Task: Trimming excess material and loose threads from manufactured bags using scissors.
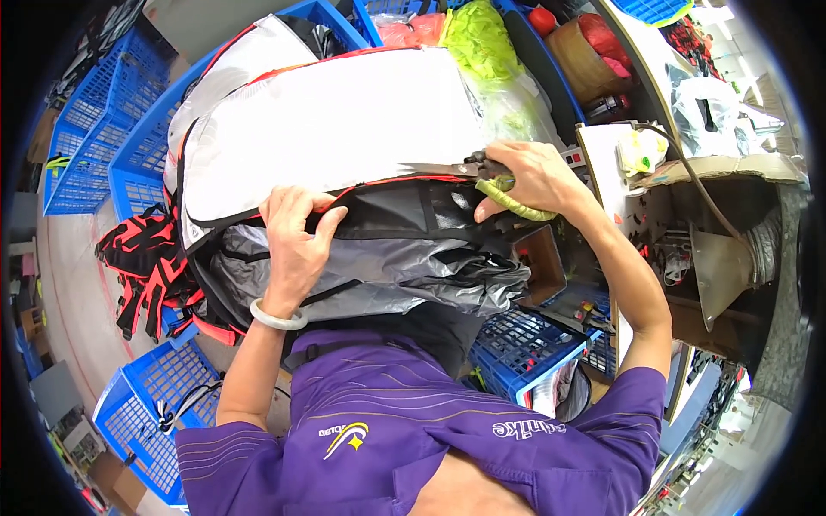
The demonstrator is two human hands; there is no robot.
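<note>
One big white backpack (335, 120) with red piping and black-grey lower panels fills the middle, lying across blue plastic crates (129, 155) — it sits under both hands. Left hand (292, 241) is clamped shut on the bag's black-red edge, fingers curled over the seam, thumb underneath; a pale bangle (277, 316) rings that wrist. Grey fabric (370, 275) bunches just right of and below the left hand. Right hand (529, 176) is closed around the yellow-green handles of scissors (469, 172), blades pointing left along the bag's red seam, touching it. Right of the right hand — a cluttered counter (602, 163) with a brown cardboard box (542, 267) just below the hand. Black-red straps (146, 258) hang well left of the left hand. More blue crates below, by the purple shirt (387, 430).
</note>
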